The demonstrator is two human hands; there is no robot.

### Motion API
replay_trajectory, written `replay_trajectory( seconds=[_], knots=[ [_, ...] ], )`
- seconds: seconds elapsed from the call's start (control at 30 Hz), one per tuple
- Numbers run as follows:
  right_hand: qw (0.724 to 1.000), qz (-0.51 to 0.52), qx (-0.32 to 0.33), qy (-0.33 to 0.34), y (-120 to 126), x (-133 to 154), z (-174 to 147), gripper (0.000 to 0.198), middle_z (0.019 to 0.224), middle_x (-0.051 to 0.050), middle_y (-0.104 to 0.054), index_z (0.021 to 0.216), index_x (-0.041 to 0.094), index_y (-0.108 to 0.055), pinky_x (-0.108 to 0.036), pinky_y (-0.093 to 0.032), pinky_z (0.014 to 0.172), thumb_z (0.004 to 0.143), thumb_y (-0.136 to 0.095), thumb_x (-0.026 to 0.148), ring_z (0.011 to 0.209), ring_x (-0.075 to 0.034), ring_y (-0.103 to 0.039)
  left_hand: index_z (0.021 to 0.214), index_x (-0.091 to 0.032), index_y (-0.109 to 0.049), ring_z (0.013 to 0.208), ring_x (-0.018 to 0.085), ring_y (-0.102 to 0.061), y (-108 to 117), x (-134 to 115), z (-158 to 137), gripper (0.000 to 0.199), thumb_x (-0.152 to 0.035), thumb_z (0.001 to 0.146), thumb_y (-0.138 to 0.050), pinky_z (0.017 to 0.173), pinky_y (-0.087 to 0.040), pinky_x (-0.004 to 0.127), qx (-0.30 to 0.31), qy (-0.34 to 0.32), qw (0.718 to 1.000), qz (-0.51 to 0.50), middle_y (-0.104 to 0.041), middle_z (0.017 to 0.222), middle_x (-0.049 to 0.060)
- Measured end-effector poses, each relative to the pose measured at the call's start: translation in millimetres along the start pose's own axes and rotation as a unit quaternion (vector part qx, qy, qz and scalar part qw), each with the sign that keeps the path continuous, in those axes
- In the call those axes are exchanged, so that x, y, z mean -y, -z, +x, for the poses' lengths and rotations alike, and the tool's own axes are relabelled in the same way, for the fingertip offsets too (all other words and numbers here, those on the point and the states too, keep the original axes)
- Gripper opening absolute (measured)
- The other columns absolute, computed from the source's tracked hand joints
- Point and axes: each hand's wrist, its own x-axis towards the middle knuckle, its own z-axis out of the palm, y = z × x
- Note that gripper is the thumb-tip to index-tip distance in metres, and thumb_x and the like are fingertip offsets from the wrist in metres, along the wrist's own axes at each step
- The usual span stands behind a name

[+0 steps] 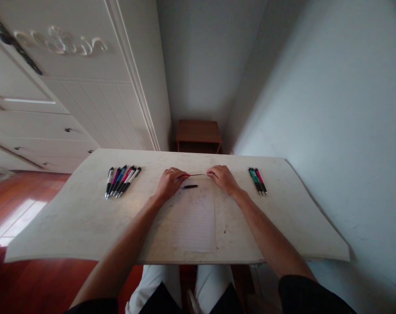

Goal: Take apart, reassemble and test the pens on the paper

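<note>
My left hand (170,182) is closed around a red pen barrel (184,176), mostly hidden by the fingers. A thin dark refill (196,175) sticks out of the barrel toward the right. Its pale end reaches the fingertips of my right hand (223,178), which are pinched together on something too small to make out. Just below the refill, a short black pen part (191,186) lies near the top of a lined sheet of paper (196,226) with scribbles on its upper part.
Several pens (122,181) lie side by side at the table's left. Another small group of green and red pens (258,181) is at the right. The white table (70,226) stands between a white cabinet (129,109) and a wall. Beyond its far edge is a brown wooden stand (198,131).
</note>
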Motion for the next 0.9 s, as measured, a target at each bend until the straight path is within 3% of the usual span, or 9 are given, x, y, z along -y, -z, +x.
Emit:
replay_trajectory(
  seconds=[0.3, 0.9],
  knots=[
    [0.999, 0.020, -0.026, -0.004, -1.0, -5.1, 0.1, 0.007, 0.085, -0.005, -0.072, 0.085, 0.019, -0.066, -0.033, -0.042, 0.079, 0.090, -0.061, 0.020, 0.082, -0.020, -0.064, 0.090, -0.022, -0.074, 0.084, 0.020, -0.066, -1.2, 2.6, -1.1, 0.020, -0.034, 0.090, -0.059, 0.081, -0.048, 0.035, -0.003, -0.001, 1.000, -0.006, -0.074, 0.087, 0.004],
    [1.000, 0.012, -0.009, -0.014, -0.3, -5.0, -0.2, 0.010, 0.086, -0.005, -0.072, 0.087, 0.020, -0.067, -0.033, -0.042, 0.081, 0.091, -0.059, 0.022, 0.083, -0.019, -0.064, 0.089, -0.022, -0.074, 0.083, 0.020, -0.066, 0.7, 0.0, -0.1, 0.018, -0.033, 0.089, -0.059, 0.081, -0.048, 0.035, -0.001, 0.005, 1.000, -0.008, -0.075, 0.087, 0.004]
  ],
)
